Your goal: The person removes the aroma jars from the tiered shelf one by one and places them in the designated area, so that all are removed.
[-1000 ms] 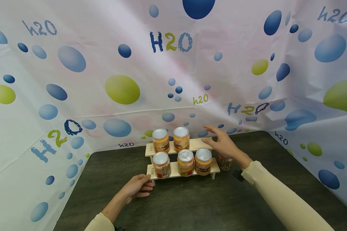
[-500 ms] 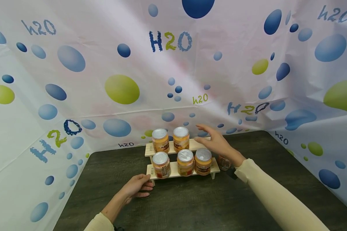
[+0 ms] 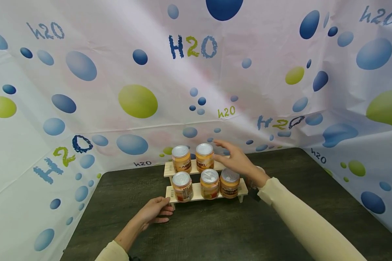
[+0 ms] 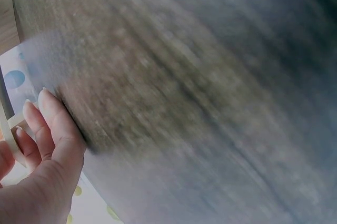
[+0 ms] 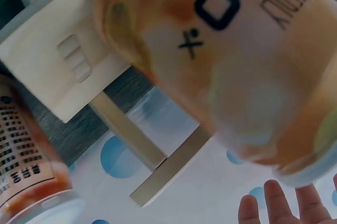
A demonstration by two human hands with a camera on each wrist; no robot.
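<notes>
A two-tier wooden shelf (image 3: pixel 196 195) carries several orange jars with silver lids. My left hand (image 3: pixel 155 211) holds the shelf's front left corner, thumb above and fingers below; in the left wrist view its fingers (image 4: pixel 66 129) lie by the wood. Over the right side of the shelf, my right hand (image 3: pixel 236 159) reaches with parted thumb and fingers. Its thumb is right beside the right jar of the upper tier (image 3: pixel 205 161); contact is unclear. A large jar (image 5: pixel 221 50) fills the right wrist view, with right-hand fingertips (image 5: pixel 276 197) below it.
Another upper-tier jar (image 3: pixel 182 163) stands at left. On the lower tier are a left jar (image 3: pixel 184 192), a middle jar (image 3: pixel 210 188) and a right jar (image 3: pixel 229 188). A further jar (image 5: pixel 31 171) stands beyond the shelf's right end. Printed sheeting (image 3: pixel 137 127) surrounds the dark table (image 3: pixel 134 185).
My right hand has moved left, from the shelf's right end towards the upper right jar. The left hand and the jars have stayed in place.
</notes>
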